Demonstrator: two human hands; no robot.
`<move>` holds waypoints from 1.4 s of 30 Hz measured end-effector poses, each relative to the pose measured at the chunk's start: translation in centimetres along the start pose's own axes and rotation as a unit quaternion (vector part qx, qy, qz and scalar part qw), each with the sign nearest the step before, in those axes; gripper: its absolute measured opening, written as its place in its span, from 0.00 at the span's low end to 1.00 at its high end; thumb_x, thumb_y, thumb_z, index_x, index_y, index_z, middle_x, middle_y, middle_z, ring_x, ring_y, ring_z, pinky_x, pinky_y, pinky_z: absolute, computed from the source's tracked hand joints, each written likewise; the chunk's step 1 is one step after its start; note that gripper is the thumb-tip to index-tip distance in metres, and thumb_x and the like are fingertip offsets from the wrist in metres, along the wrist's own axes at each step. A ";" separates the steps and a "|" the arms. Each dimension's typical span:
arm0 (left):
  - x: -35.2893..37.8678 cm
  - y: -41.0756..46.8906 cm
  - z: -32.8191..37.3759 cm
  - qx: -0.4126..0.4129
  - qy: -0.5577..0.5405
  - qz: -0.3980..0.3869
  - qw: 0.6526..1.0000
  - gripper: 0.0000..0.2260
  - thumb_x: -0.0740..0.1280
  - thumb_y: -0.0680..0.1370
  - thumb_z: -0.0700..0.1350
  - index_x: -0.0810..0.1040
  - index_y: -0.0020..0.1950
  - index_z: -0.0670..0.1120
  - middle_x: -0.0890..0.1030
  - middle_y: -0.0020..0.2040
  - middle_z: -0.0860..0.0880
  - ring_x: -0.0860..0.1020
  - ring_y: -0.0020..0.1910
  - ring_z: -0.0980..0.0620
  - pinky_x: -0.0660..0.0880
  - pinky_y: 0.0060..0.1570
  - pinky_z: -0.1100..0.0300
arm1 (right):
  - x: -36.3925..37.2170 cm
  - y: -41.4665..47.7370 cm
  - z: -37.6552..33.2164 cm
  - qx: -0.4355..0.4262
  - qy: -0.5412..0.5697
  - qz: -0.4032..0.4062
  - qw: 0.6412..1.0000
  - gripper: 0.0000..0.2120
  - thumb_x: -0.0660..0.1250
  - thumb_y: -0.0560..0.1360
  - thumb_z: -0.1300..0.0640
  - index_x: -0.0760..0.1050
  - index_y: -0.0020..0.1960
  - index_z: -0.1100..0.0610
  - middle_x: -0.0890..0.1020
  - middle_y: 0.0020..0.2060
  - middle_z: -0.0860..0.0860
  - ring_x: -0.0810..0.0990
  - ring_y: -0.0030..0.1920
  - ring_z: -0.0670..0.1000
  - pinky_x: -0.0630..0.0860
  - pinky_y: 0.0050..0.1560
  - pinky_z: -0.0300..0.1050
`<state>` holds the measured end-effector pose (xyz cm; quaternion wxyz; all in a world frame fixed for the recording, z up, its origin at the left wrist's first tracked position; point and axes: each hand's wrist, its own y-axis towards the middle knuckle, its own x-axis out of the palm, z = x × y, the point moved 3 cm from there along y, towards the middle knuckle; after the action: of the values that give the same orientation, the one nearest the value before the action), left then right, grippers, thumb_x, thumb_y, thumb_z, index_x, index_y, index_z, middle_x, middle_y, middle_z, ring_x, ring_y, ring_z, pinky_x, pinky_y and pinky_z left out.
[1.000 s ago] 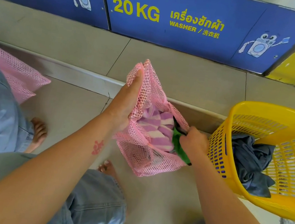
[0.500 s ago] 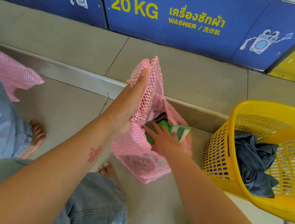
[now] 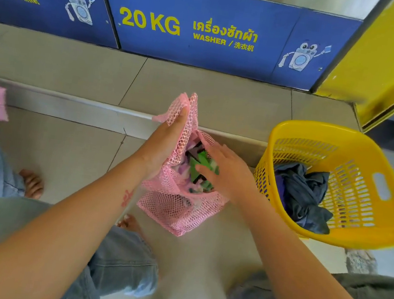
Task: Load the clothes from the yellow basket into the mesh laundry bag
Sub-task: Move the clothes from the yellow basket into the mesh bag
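Over the floor in front of the washers, the left hand (image 3: 166, 142) grips the pink mesh bag (image 3: 178, 202) by its rim, holding it open. The right hand (image 3: 228, 172), fingers spread and holding nothing, presses on the green cloth (image 3: 204, 159) inside. At three o'clock, the yellow basket (image 3: 335, 234) has dark clothes (image 3: 303, 192) left, so I'd say roughly half done.

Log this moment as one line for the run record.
left hand holds pink mesh bag open | right hand open over green garment in bag | dark clothes left in yellow basket
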<state>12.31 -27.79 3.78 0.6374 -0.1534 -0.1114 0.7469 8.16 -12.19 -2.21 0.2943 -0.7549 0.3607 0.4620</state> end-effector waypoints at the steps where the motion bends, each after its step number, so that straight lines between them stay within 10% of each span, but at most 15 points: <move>1: 0.4 -0.2 0.1 0.004 0.006 0.000 1.000 0.30 0.51 0.79 0.69 0.62 0.78 0.57 0.74 0.67 0.58 0.73 0.65 0.56 0.64 0.70 0.53 | -1.6 -0.6 0.2 0.010 0.016 0.031 0.999 0.30 0.60 0.78 0.40 0.60 0.76 0.50 0.63 0.76 0.51 0.61 0.76 0.54 0.59 0.73 0.50; 8: 3.1 0.7 -1.0 -0.009 0.020 0.009 1.000 0.36 0.53 0.73 0.76 0.60 0.78 0.63 0.72 0.74 0.49 0.73 0.71 0.47 0.66 0.71 0.40 | -7.9 -3.9 7.4 0.161 0.078 0.175 0.968 0.25 0.61 0.79 0.44 0.66 0.73 0.53 0.70 0.71 0.53 0.69 0.69 0.57 0.69 0.64 0.51; 11: 4.6 1.4 -1.1 -0.021 0.028 0.015 0.999 0.35 0.54 0.73 0.76 0.63 0.77 0.63 0.83 0.60 0.55 0.75 0.67 0.48 0.68 0.70 0.43 | -7.3 -4.6 12.2 0.255 0.064 0.134 0.956 0.28 0.61 0.78 0.43 0.64 0.74 0.54 0.69 0.72 0.55 0.67 0.71 0.59 0.67 0.67 0.54; 15: 6.3 3.3 -2.2 -0.052 0.067 0.017 0.996 0.21 0.52 0.72 0.78 0.79 0.51 0.73 0.85 0.54 0.47 0.79 0.60 0.42 0.71 0.67 0.40 | -4.7 -4.9 17.8 0.309 0.015 0.043 0.950 0.28 0.65 0.76 0.43 0.66 0.68 0.59 0.72 0.66 0.59 0.70 0.67 0.62 0.70 0.62 0.57; 19: 8.3 4.7 -2.2 -0.053 0.046 0.027 0.997 0.32 0.51 0.79 0.70 0.66 0.76 0.53 0.76 0.62 0.52 0.72 0.65 0.50 0.66 0.70 0.48 | -2.4 -4.0 21.6 0.338 -0.048 -0.049 0.939 0.34 0.66 0.75 0.42 0.61 0.73 0.59 0.69 0.70 0.60 0.68 0.69 0.64 0.70 0.64 0.61; 30: 9.6 8.6 -4.1 -0.103 0.040 0.059 0.992 0.34 0.51 0.79 0.69 0.62 0.79 0.51 0.72 0.73 0.46 0.70 0.72 0.43 0.66 0.71 0.45 | 1.0 -1.9 25.4 0.427 -0.099 -0.097 0.893 0.33 0.63 0.78 0.53 0.53 0.76 0.63 0.65 0.72 0.65 0.59 0.74 0.63 0.58 0.71 0.61; 33: 9.5 8.5 -3.7 -0.109 0.030 0.058 0.992 0.33 0.50 0.80 0.69 0.60 0.79 0.52 0.71 0.74 0.46 0.70 0.72 0.44 0.65 0.71 0.45 | 0.9 -1.7 25.3 0.433 -0.104 -0.127 0.886 0.12 0.59 0.80 0.58 0.74 0.59 0.63 0.72 0.65 0.64 0.63 0.72 0.64 0.60 0.69 0.63; 36: 9.0 7.7 -3.0 -0.085 0.020 0.060 0.994 0.29 0.51 0.79 0.69 0.65 0.75 0.56 0.77 0.65 0.48 0.75 0.64 0.47 0.71 0.66 0.48 | -0.7 -1.5 24.4 0.416 -0.083 -0.108 0.899 0.13 0.59 0.80 0.58 0.72 0.38 0.59 0.75 0.43 0.61 0.70 0.62 0.64 0.64 0.63 0.62; 42: 6.5 5.0 -1.1 -0.074 -0.015 0.066 0.995 0.48 0.56 0.63 0.82 0.63 0.77 0.58 0.72 0.75 0.47 0.71 0.72 0.42 0.65 0.71 0.37 | -5.5 -1.9 20.7 0.353 0.067 0.072 0.930 0.20 0.56 0.79 0.52 0.69 0.70 0.55 0.74 0.65 0.63 0.72 0.64 0.67 0.69 0.64 0.60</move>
<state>7.27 -22.23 0.36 0.5719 -0.1958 -0.1661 0.7791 -2.08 6.44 -5.25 0.4827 -0.6033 0.5730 0.2733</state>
